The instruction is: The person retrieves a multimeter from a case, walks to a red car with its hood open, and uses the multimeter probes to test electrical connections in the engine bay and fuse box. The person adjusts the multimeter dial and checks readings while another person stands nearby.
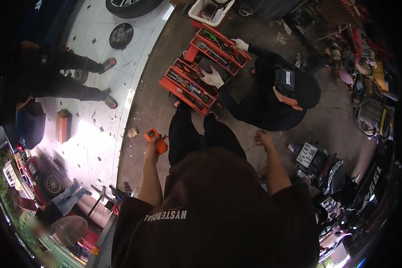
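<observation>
Head view: left hand (152, 148) grips a partly hidden orange case (161, 145), right hand (265, 139) half-curled.

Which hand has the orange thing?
The camera wearer's bare left hand grips the orange case; their bare right hand looks empty, and the co-worker's white-gloved hands are at the red toolbox.

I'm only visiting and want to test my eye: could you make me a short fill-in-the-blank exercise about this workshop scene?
1. The person's left hand grips a small case coloured ____.
2. The person's right hand holds ____.
3. The co-worker's gloves are coloured ____.
4. Hand tools lie in the trays of an open red ____.

Missing words: orange; nothing; white; toolbox.
</observation>
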The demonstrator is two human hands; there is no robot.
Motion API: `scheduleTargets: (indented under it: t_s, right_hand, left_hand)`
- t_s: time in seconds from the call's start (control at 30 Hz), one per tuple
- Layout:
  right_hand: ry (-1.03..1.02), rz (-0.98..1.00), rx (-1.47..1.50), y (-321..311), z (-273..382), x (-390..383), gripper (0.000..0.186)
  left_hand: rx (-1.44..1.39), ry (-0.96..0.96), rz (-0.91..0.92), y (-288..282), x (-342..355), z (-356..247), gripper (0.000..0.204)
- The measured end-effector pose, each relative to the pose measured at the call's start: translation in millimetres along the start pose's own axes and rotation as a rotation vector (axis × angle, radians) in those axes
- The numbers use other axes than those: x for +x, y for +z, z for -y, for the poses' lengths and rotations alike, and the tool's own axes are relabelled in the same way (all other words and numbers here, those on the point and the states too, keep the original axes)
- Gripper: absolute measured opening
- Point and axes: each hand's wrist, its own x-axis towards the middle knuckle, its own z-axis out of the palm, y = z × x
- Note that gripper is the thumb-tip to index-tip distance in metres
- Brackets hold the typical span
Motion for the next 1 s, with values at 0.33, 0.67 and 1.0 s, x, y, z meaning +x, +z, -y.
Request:
scheduleTargets:
  t_s: [0.33, 0.67, 1.0]
  right_hand:
    - [-0.029, 0.151, -0.061, 13, 11, -1, 0.041]
    - [-0.228, 0.19, 0.176, 33, 84, 53, 0.118]
    - [-0.184, 0.239, -0.258, 89, 133, 210, 0.139]
  left_hand:
    - [0.079, -0.023, -0.05, -4, -26, 20, 0.039]
    - [0.124, -0.012, -0.021, -20, -62, 16, 0.037]
    - [0.08, -0.08, -0.116, -42, -162, 39, 0.037]
